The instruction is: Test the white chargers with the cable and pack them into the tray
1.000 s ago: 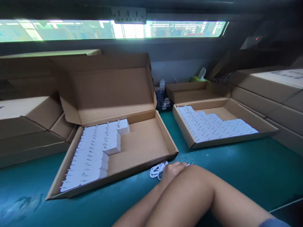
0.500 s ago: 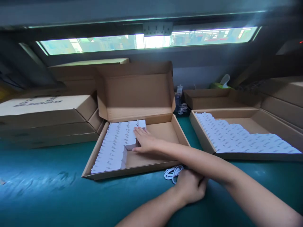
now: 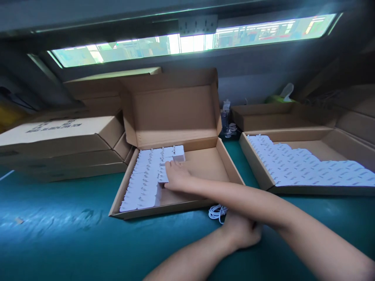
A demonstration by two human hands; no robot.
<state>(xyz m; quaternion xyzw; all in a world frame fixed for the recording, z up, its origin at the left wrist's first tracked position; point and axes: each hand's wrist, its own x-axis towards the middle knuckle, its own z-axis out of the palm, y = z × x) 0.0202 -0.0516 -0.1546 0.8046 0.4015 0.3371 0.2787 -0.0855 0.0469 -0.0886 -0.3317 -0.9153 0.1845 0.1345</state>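
An open cardboard box [image 3: 175, 208] stands in front of me, with rows of small white boxes [image 3: 143, 175] filling its left side. My right hand [image 3: 178, 176] reaches inside it, fingers bent around one small white box [image 3: 163, 175] at the right edge of the rows. That box's far side is hidden by the hand. Below the cardboard box, my left hand [image 3: 241, 230] is closed in a fist, partly covered by my right forearm. From its far side a coiled white cable [image 3: 216, 212] sticks out. The fingers gripping it are mostly hidden.
Another open cardboard box [image 3: 263, 181] to the right holds many white boxes [image 3: 310, 166]. Closed cartons [image 3: 70, 136] are stacked at left. Behind, between the boxes, lies a tangle of white cable [image 3: 231, 129]. A tissue pack [image 3: 281, 98] sits at back right on the green table [image 3: 73, 238].
My right hand has gone from lying flat over the white boxes to curling its fingers around one. My left fist keeps its place. The view has shifted and tilted slightly.
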